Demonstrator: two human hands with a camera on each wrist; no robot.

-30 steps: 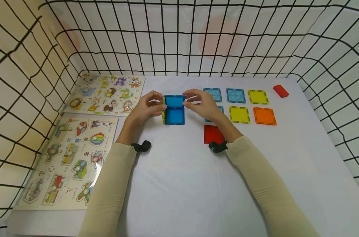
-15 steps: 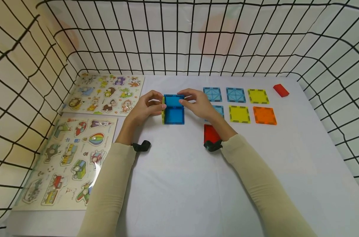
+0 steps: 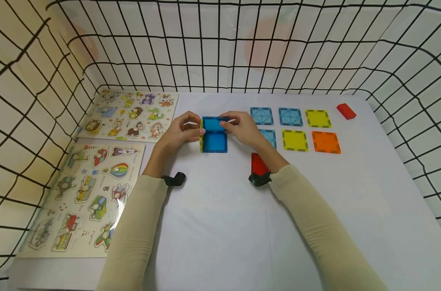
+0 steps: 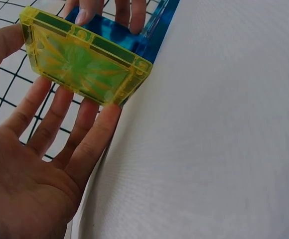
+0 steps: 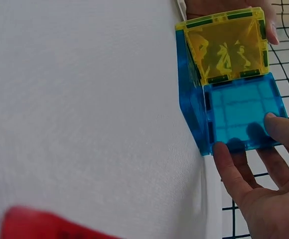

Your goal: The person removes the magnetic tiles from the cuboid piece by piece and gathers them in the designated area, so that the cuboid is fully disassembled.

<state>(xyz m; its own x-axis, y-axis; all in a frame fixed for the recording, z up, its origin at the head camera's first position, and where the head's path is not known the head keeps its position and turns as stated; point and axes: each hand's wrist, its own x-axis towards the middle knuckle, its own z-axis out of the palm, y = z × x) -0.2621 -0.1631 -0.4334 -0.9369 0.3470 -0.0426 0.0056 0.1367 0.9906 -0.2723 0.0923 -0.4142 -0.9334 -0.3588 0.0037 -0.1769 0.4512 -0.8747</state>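
Note:
In the middle of the table a blue magnetic tile [image 3: 215, 142] lies flat, with a second blue tile [image 5: 241, 109] standing up along its far edge. A yellow magnetic tile [image 4: 79, 62] stands along the left side, meeting both blue ones at a corner. My left hand [image 3: 177, 132] holds the yellow tile by its edges, thumb on the near edge and fingertips on the opposite one. With thumb on the front face and fingers behind, my right hand [image 3: 244, 128] pinches the standing blue tile near its right edge.
Right of the hands lie light-blue tiles [image 3: 290, 117], yellow tiles [image 3: 295, 140], an orange tile [image 3: 326, 142] and a red tile [image 3: 258, 163]. A red block [image 3: 346, 111] sits far right. Two picture boards [image 3: 97, 198] lie left. Black wire mesh [image 3: 220, 44] surrounds the table.
My right hand has shifted slightly left, its thumb going from the standing blue tile's right edge onto its front face. The left hand and the joined tiles stay in place.

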